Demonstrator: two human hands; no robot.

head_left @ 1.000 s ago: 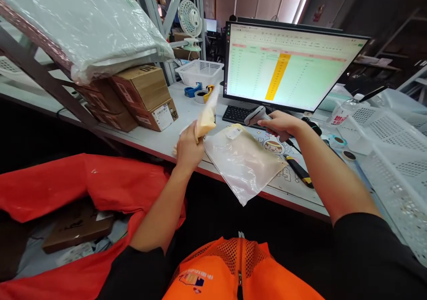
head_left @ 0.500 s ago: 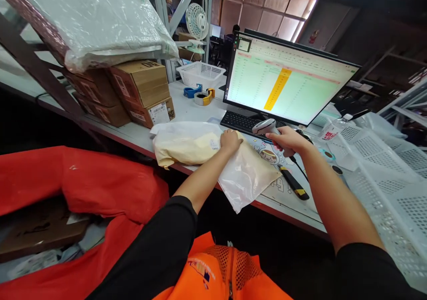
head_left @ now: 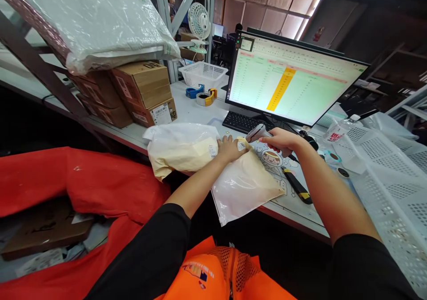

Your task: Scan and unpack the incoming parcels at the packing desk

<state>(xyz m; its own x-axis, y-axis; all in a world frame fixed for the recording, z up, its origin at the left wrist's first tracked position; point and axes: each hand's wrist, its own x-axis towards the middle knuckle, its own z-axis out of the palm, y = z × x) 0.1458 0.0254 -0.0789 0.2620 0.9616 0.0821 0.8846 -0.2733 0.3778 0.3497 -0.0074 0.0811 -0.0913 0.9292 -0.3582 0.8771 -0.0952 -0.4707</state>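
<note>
**Left hand down on the clear bag, yellow package on the table**

A second earlier the package had been up in the left hand; now it lay on the table, wrapped in white film, with its small label facing up just beside that hand. The left hand had opened and was palm down, its fingers pointing to about three o'clock. It pressed on the top of the bag, where the bag met the package's right end. I could not tell whether any of the package had gone inside the bag. The bag had also changed: it lay smoother and flatter than before, and its lower corner hung past the table's front edge at about six o'clock from the hand.

The right hand had kept its hold, closed round the grip of a barcode scanner with the nose pointing to about ten o'clock, just above the printed mat. A box cutter lay on the mat at about five o'clock from that hand. The keyboard sat at twelve o'clock from the left hand, below the monitor, which showed a spreadsheet with a yellow column. Further off at eleven o'clock were a tape roll and a stack of cartons, and a white crate stood at the right.
</note>
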